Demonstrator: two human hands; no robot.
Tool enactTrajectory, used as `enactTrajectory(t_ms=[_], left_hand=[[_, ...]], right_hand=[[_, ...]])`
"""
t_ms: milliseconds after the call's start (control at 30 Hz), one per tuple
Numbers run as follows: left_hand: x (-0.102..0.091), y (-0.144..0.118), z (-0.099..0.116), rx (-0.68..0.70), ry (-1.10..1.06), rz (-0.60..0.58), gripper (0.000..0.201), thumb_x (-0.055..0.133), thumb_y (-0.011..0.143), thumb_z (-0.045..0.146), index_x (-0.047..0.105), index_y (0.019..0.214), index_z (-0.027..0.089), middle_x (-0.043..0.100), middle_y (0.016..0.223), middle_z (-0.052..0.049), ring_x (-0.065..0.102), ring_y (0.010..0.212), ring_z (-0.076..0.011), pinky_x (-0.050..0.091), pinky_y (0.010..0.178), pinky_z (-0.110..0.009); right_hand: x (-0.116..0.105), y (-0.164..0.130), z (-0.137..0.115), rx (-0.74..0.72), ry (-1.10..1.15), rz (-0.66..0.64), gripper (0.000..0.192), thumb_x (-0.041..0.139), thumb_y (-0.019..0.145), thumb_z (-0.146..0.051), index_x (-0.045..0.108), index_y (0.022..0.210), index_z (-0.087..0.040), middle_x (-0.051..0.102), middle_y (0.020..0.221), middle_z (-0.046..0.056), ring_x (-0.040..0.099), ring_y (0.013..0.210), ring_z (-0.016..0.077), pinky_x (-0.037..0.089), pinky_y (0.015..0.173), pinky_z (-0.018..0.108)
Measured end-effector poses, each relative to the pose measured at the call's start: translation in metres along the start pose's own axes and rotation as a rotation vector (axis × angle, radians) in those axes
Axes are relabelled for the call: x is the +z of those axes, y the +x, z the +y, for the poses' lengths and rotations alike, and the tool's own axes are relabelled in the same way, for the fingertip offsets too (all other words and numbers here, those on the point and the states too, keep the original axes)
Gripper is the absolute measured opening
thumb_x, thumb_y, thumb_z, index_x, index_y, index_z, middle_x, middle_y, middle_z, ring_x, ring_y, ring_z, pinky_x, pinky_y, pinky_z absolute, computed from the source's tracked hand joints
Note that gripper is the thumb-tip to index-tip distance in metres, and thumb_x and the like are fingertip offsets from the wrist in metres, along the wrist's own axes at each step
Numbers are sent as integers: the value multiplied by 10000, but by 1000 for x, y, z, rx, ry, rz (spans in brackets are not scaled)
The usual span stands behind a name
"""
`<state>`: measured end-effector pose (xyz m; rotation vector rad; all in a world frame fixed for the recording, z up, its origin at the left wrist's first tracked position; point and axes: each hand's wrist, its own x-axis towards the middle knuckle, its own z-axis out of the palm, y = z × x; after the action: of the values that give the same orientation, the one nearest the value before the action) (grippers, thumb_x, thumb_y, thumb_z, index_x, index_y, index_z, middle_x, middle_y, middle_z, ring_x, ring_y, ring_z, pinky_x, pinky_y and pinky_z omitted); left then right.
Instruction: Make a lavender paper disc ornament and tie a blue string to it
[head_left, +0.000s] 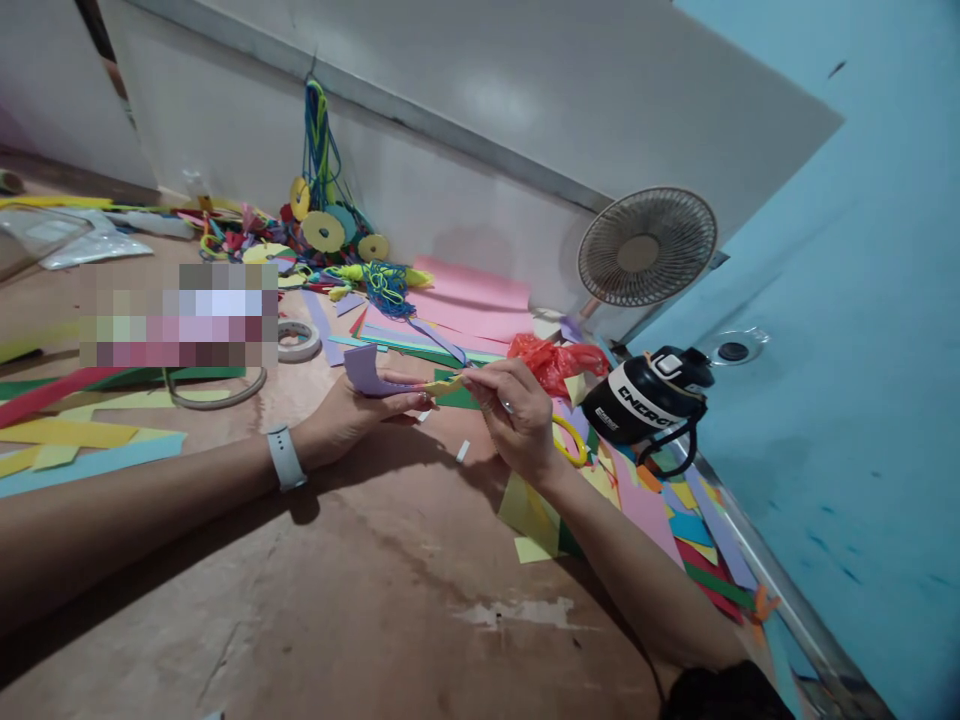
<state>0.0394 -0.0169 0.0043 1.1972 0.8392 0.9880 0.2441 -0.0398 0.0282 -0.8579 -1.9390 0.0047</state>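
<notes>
My left hand (352, 412) holds a curled strip of purple paper (366, 368) just above the brown floor, a white band on its wrist. My right hand (517, 415) pinches a small yellow paper piece (444, 384) against the end of that purple strip. The two hands meet at the centre of the view. A yellow-handled pair of scissors (571, 440) lies right beside my right hand. A small white scrap (463, 451) lies on the floor between the hands.
A black bottle (646, 397) lies right of my hand, beside a red plastic bag (551, 362). A small fan (646, 247) stands behind. Pink paper sheets (472, 300), coloured strips (67, 432), a tape roll (298, 339) and hanging string ornaments (322, 210) lie around.
</notes>
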Motion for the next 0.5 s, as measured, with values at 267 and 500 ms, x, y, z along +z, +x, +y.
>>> enactTrajectory(t_ms=[267, 500], left_hand=[[-1, 1, -1, 15, -5, -38, 346, 801, 688, 353, 751, 964, 152, 754, 939, -105, 702, 906, -259, 588, 790, -350], [0, 0, 1, -5, -28, -30, 358, 813, 674, 337, 748, 963, 135, 755, 920, -113, 705, 875, -241, 584, 785, -346]], right_hand=[[2, -1, 1, -31, -40, 11, 194, 543, 916, -180, 677, 1038, -247, 653, 905, 49, 618, 839, 157, 546, 735, 307], [2, -1, 1, -68, -43, 30, 204, 546, 912, -155, 665, 1053, -240, 660, 912, 49, 619, 845, 151, 545, 740, 305]])
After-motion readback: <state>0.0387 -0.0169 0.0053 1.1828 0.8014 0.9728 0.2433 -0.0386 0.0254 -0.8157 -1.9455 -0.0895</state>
